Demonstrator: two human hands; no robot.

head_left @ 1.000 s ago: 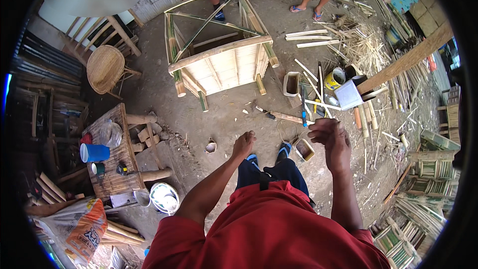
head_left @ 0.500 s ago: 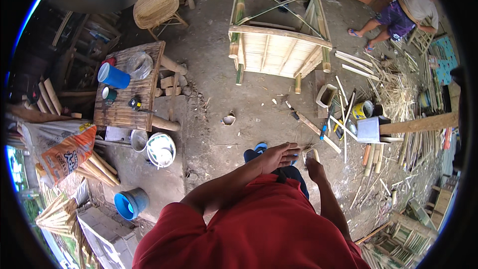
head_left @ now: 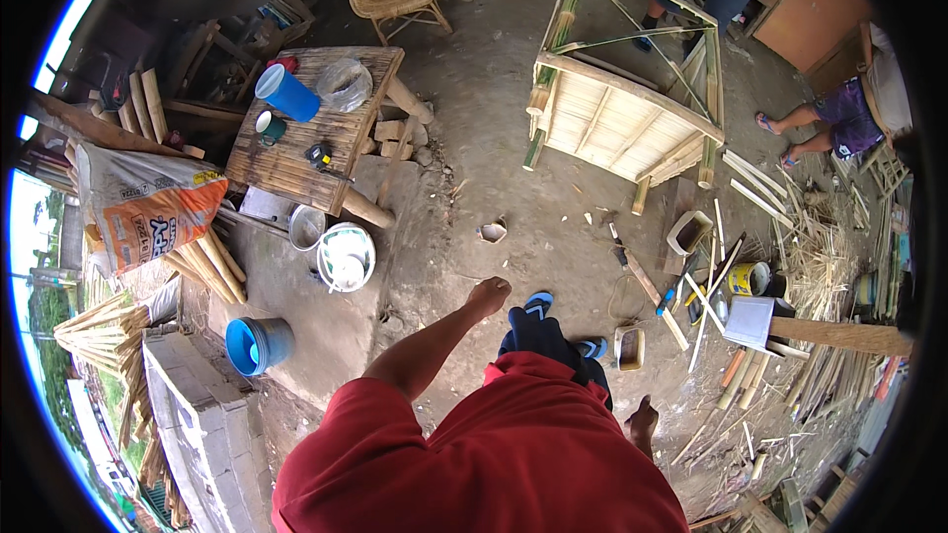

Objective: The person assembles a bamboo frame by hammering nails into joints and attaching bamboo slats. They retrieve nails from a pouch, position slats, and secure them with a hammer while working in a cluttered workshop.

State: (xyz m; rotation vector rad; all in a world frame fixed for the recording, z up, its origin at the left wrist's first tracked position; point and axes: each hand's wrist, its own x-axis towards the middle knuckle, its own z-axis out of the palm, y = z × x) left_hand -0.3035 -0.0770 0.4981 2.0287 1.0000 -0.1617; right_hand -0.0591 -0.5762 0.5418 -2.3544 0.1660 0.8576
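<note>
I stand on a dirt floor in a red shirt, with blue sandals (head_left: pixel 538 304) on my feet. My left hand (head_left: pixel 489 296) swings out in front of me with its fingers curled and nothing in it, over bare ground near a small bamboo offcut (head_left: pixel 492 231). My right hand (head_left: pixel 642 422) hangs low at my side, close to a small open box (head_left: pixel 629 347); it is small and dark in the picture, and its fingers are hard to make out.
A low bamboo table (head_left: pixel 296 173) to the left carries a blue cup (head_left: pixel 286 94), a mug and a clear bowl. White pot (head_left: pixel 346 257), blue bucket (head_left: pixel 257 345) and a sack (head_left: pixel 148 207) lie left. A bamboo frame (head_left: pixel 632 128) stands ahead. Tools and bamboo sticks (head_left: pixel 750 197) litter the right. Two people stand at the far side.
My view has swung to the right, so the table and the frame have shifted across the picture. My right hand has dropped from in front of me down to my side; my left hand stays forward.
</note>
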